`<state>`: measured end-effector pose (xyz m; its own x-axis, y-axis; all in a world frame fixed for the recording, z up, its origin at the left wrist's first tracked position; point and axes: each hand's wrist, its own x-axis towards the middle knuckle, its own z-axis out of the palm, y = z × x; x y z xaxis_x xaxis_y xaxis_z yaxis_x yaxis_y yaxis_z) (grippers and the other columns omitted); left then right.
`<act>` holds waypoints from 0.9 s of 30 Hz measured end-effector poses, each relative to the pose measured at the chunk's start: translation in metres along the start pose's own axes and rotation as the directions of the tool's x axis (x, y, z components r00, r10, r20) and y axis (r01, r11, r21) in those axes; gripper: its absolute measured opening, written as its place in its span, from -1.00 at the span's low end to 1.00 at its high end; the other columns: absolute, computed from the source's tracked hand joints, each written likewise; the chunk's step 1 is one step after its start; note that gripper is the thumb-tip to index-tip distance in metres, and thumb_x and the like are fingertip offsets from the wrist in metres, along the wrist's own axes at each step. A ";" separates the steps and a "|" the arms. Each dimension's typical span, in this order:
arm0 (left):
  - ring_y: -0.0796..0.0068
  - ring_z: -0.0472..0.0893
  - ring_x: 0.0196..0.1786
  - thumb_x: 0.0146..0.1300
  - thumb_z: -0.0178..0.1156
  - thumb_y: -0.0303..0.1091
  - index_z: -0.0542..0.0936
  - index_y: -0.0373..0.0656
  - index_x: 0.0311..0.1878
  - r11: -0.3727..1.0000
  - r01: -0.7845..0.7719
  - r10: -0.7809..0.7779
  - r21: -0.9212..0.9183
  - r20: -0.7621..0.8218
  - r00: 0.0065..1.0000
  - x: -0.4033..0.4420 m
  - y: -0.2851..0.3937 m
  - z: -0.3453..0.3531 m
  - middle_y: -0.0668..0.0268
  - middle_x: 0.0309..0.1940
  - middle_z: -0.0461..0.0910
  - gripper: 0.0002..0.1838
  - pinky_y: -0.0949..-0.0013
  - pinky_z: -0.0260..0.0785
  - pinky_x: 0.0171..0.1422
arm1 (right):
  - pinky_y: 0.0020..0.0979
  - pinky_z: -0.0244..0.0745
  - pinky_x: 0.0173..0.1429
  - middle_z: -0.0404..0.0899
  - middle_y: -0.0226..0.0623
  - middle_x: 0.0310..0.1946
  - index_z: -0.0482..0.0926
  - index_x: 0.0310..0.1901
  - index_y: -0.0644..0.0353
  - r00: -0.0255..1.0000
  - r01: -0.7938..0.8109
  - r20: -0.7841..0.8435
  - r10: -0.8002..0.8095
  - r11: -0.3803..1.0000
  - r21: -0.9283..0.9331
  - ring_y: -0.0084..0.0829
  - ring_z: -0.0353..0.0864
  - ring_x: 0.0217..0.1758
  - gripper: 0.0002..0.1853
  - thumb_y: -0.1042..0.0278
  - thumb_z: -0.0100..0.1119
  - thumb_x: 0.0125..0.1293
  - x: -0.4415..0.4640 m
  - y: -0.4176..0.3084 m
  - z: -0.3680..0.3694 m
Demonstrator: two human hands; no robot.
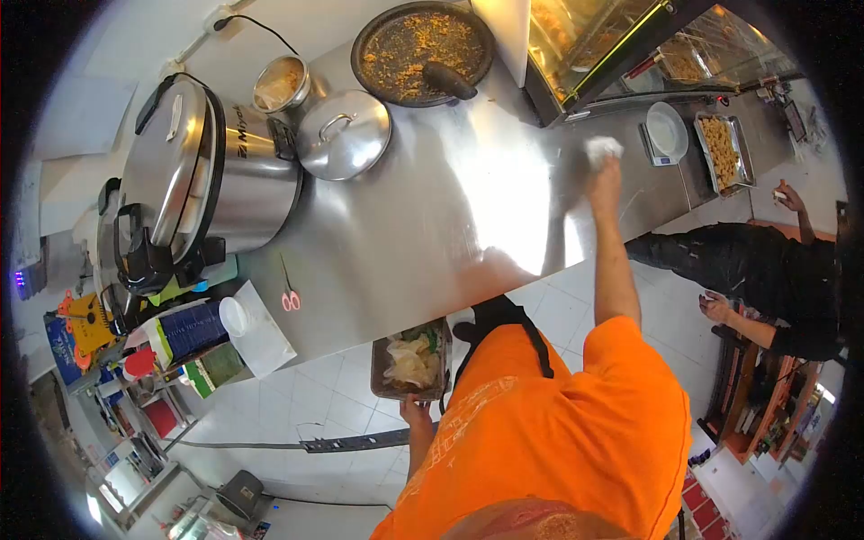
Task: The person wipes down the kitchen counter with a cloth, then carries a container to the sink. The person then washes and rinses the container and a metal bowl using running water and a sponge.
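Note:
My right hand (pixel 606 180) is stretched out over the steel counter (pixel 405 216), closed around a crumpled white cloth (pixel 603 148) against the surface. Whether the cloth is paper or fabric is hard to tell. Down by the counter's front edge, my left hand (pixel 416 411) grips the rim of a rectangular bin (pixel 392 391). Crumpled clear plastic bags (pixel 414 362) and something green lie inside it. Beyond my right hand stand a kitchen scale with a white bowl (pixel 667 131) on it and a metal tray of brown fried pieces (pixel 720 148).
A large steel rice cooker (pixel 243 180), a pot lid (pixel 345 135), a small pot (pixel 281 83) and a stone mortar (pixel 373 58) with pestle (pixel 448 79) stand along the back. Pink-handled scissors (pixel 290 299) lie left. A glass display case (pixel 612 45) and another person (pixel 756 270) are at right.

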<state>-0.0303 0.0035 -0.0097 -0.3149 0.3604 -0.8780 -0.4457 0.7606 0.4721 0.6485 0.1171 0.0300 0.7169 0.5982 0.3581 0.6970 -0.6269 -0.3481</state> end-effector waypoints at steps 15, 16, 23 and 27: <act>0.22 0.51 -0.13 -0.01 0.14 -0.51 0.45 -0.06 -0.07 0.998 -0.042 0.041 0.039 0.016 0.999 0.008 0.005 0.043 0.26 -0.17 0.47 -0.64 0.06 0.46 -0.14 | -0.15 0.03 0.51 0.34 -0.21 0.31 0.49 0.16 0.10 0.412 0.262 0.410 -0.814 0.537 0.802 -0.16 0.21 0.43 -0.58 0.48 -0.07 0.25 -0.309 -0.265 0.042; 0.22 0.50 -0.13 -0.03 0.14 -0.52 0.46 -0.08 -0.08 0.999 -0.048 0.047 0.018 0.058 0.997 0.003 0.008 0.040 0.25 -0.17 0.47 -0.63 0.05 0.46 -0.13 | -0.12 0.06 0.50 0.37 -0.19 0.29 0.53 0.12 0.12 0.243 0.207 0.363 -0.899 0.414 0.887 -0.13 0.22 0.43 -0.56 0.48 -0.02 0.16 -0.308 -0.273 0.018; 0.18 0.47 -0.16 -0.10 0.10 -0.59 0.46 -0.11 -0.10 0.996 -0.031 0.040 -0.089 0.099 0.994 -0.001 0.014 0.004 0.24 -0.19 0.44 -0.60 0.07 0.47 -0.16 | -0.14 0.32 0.29 0.50 0.11 0.06 0.46 0.07 0.38 0.980 0.100 -0.198 0.016 0.822 0.560 0.02 0.46 0.19 -0.59 0.68 -0.12 0.16 0.005 -0.197 0.055; 0.21 0.46 -0.17 -0.08 0.15 -0.56 0.47 -0.09 -0.11 0.997 -0.058 0.060 -0.051 0.023 0.998 0.000 0.021 0.012 0.26 -0.21 0.43 -0.63 0.06 0.47 -0.18 | -0.07 0.28 0.30 0.48 0.15 0.04 0.50 -0.02 0.36 0.974 -0.172 0.203 0.097 0.904 0.392 0.10 0.41 0.19 -0.64 0.60 -0.01 0.09 0.122 -0.165 0.102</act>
<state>-0.0298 0.0254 -0.0007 -0.3218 0.4173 -0.8499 -0.4684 0.7099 0.5260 0.6228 0.3447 0.0428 0.7695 0.6232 0.1395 0.5133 -0.4737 -0.7156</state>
